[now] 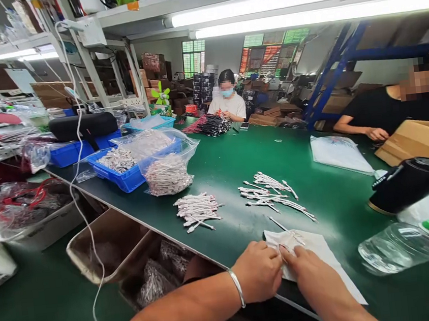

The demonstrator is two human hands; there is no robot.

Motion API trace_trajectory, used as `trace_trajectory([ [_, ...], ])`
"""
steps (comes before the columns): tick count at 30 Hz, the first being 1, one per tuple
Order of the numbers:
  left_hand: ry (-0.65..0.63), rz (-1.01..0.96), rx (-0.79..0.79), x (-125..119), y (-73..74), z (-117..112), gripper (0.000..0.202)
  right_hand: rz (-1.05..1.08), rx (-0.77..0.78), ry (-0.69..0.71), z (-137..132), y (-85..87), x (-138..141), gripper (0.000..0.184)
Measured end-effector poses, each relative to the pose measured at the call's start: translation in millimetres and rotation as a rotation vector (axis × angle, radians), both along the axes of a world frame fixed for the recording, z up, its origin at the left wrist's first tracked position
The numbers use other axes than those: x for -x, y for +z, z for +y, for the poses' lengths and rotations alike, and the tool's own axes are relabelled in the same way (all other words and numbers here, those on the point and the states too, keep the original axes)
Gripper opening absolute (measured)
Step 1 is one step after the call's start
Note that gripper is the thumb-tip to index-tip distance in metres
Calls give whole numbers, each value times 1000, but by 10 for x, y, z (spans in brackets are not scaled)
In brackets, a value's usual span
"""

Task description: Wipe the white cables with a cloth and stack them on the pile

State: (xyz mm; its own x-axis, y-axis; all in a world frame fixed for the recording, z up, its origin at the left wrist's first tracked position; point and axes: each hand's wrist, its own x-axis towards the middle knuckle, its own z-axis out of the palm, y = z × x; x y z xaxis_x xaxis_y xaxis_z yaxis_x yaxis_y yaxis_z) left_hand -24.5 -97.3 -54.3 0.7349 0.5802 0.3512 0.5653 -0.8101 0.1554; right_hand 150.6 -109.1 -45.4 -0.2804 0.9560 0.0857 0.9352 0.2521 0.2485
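A thin white cable [280, 224] is being pinched at the near end by the left hand [257, 272] and right hand [312, 279], fingertips pressed together, over a white sheet [316, 254] on the green workbench [230, 235]. Its long axis is being kept slanted, the free end pointing forward-left toward loose white cable bundles [270, 195].

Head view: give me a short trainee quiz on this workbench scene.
1. Which wrist wears the metal bangle, left or right?
2. True or false: the clear plastic bottle lies on its side on the green bench.
3. What do the left hand and right hand touch?
A) a white sheet
B) a blue tray
C) a cardboard box

Key: 1 left; 2 true; 3 A.
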Motion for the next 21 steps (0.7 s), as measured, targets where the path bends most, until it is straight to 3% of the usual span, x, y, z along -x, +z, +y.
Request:
trace_trajectory([
  [7,4,3,38,-5,47,2,12,-32,60,-201,92,213,85,46],
  [15,-8,-27,34,-18,43,6,18,27,131,-190,-153,216,245,50],
  [21,-2,-7,45,-11,77,-5,16,126,127,-274,120,265,-88,45],
])
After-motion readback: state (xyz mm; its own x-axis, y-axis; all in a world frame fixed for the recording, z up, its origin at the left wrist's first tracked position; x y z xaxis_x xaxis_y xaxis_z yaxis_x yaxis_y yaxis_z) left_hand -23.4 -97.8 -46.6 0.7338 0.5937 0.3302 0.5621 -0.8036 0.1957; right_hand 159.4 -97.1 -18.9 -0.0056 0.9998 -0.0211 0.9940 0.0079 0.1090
